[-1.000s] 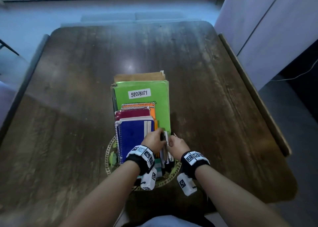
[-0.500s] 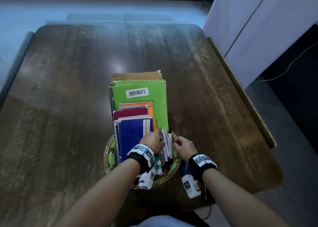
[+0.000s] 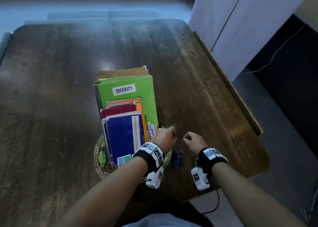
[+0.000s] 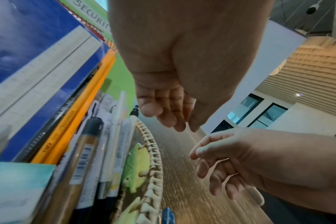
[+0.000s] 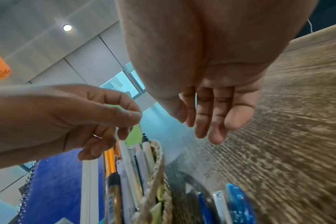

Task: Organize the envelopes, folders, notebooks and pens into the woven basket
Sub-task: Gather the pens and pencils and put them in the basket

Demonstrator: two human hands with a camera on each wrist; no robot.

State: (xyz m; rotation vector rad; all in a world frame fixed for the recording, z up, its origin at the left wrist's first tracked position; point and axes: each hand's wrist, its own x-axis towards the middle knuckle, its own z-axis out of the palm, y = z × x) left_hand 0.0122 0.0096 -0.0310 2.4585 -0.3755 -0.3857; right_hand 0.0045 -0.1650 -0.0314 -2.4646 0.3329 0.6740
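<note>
A round woven basket (image 3: pixel 98 158) stands near the table's front edge. Upright in it are a brown envelope (image 3: pixel 120 72), a green folder (image 3: pixel 127 104) labelled SECURITY, orange (image 3: pixel 138 106), maroon (image 3: pixel 118 109) and blue notebooks (image 3: pixel 123 135), and at its right side a bunch of pens and pencils (image 3: pixel 152 131) (image 4: pixel 109 136). My left hand (image 3: pixel 165 135) (image 4: pixel 163 109) hovers just above the pen tops, fingers loosely curled, empty. My right hand (image 3: pixel 193 140) (image 5: pixel 211 113) hangs over the table right of the basket, also loosely curled and empty. Blue pens (image 3: pixel 178 158) (image 5: pixel 238 203) lie on the table between my wrists.
The dark wooden table (image 3: pixel 206 97) has a raised strip (image 3: pixel 227 82) along its right edge. A pale cabinet (image 3: pixel 232 20) stands beyond it, with a cable on the floor. A chair back (image 3: pixel 103 15) shows at the table's far side.
Both hands have let go of the pens in the basket. The right hand has drawn away to the right, off the basket, and the left has shifted right above the pen tops.
</note>
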